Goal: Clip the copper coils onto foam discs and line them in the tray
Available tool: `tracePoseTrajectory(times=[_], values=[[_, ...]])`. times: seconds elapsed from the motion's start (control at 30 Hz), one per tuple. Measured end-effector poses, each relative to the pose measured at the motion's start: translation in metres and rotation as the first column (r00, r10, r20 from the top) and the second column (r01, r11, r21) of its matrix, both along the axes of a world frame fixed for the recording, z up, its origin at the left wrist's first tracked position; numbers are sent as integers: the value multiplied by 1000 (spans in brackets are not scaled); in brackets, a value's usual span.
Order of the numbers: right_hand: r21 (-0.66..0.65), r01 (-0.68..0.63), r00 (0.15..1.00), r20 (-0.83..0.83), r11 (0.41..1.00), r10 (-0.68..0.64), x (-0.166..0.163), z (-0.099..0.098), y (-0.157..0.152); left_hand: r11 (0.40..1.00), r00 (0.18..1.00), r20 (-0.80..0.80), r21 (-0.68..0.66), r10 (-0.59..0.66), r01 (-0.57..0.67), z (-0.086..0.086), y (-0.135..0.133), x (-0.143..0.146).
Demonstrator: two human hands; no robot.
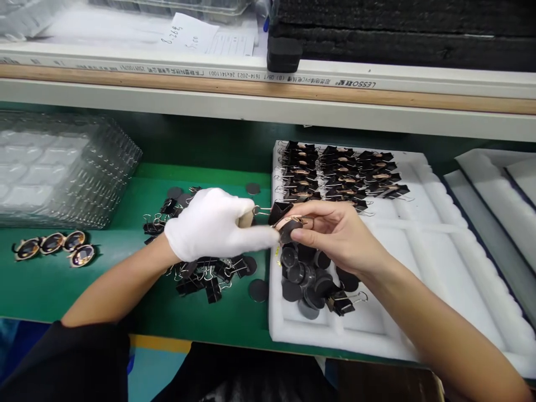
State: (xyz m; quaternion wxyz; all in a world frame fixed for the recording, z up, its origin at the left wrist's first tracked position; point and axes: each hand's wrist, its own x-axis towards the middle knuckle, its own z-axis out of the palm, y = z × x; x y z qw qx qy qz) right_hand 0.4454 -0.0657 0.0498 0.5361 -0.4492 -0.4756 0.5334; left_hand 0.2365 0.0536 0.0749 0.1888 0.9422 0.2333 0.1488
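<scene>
My left hand [220, 226], in a white glove, pinches the wire handles of a black binder clip [280, 212] between thumb and fingers. My bare right hand [330, 229] holds a round gold-rimmed piece [288, 224] with a black disc [290, 230] against its near face. The clip's jaw meets the upper edge of this piece; whether it grips it, I cannot tell. Under and around the glove lies a pile of loose binder clips [213, 287]. Below my right hand, black and clear round discs [310, 276] are heaped in a white foam tray [288, 329].
Three columns of clipped pieces [343, 173] fill the tray's far left part. Several gold-rimmed pieces with dark faceted faces [52, 244] lie at left, before stacked clear plastic trays [62, 173]. More foam [494, 206] leans at right. A shelf edge [209, 97] crosses above the green table [176, 321].
</scene>
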Motion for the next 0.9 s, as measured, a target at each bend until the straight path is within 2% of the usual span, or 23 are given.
tracePoseTrajectory(times=[0.23, 0.3, 0.37, 0.47, 0.57, 0.67, 0.9], values=[[-41, -119, 991, 60, 992, 121, 7, 8, -1, 997, 1000, -6, -70, -16, 15, -2, -9, 3], [-51, -116, 992, 53, 992, 118, 7, 7, 0, 995, 1000, -4, -97, -13, 13, -3, -9, 4], [-49, -37, 999, 18, 998, 38, 7, 6, 0, 994, 1000, 11, -107, -2, 3, -4, -7, 4], [-30, 177, 977, -116, 984, -179, 5, 3, 3, 991, 999, 52, -134, 13, -6, -1, -4, 3], [-112, 314, 916, -224, 943, -332, 2, 2, 6, 962, 997, 74, -271, -17, 37, 3, -4, 2], [-199, 315, 900, -249, 928, -358, -1, 1, 7, 915, 995, 87, -394, -54, 84, 3, -6, 2], [-182, 298, 912, -235, 937, -336, -3, -3, 5, 897, 996, 79, -437, -42, 72, -7, -6, 5]])
